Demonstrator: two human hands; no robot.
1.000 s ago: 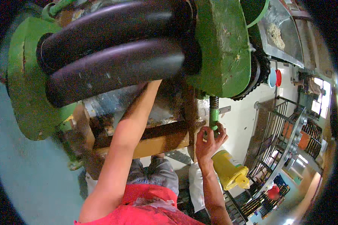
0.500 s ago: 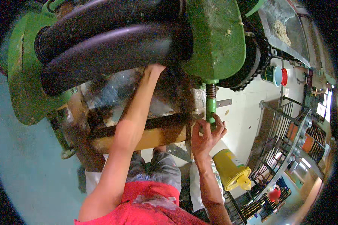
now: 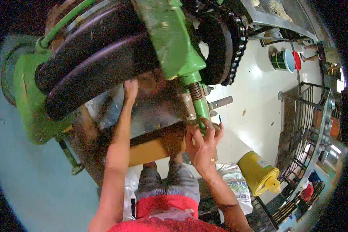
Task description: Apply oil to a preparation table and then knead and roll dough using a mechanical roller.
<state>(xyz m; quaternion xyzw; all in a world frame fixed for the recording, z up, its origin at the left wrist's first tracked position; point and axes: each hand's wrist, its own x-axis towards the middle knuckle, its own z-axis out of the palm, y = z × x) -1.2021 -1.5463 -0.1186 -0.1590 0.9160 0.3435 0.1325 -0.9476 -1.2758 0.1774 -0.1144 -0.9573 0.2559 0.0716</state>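
Note:
A green machine frame (image 3: pixel 168 42) carries two long dark rollers (image 3: pixel 100 71), one above the other. My left hand (image 3: pixel 131 91) reaches in just under the lower roller, over a dark, whitish-dusted tray (image 3: pixel 152 112). Its fingertips are hidden there, and whether it holds anything does not show. To the right, a green screw handle (image 3: pixel 200 108) with a coiled spring hangs from the frame. Around its lower end curl the fingers of my right hand (image 3: pixel 204 145).
A chain (image 3: pixel 241 42) runs round a wheel on the machine's right. On the floor, a yellow lidded bucket (image 3: pixel 257 174) lies by a white printed sack (image 3: pixel 236 181). Metal racks (image 3: pixel 297 154) stand farther right. At upper right are a dough-bearing metal table (image 3: pixel 259 17) and a green bucket (image 3: pixel 282 61).
The view has shifted, so the machine sits tilted. My left hand has moved left along the lower roller, and more of it shows. My right hand stays at the handle's lower end.

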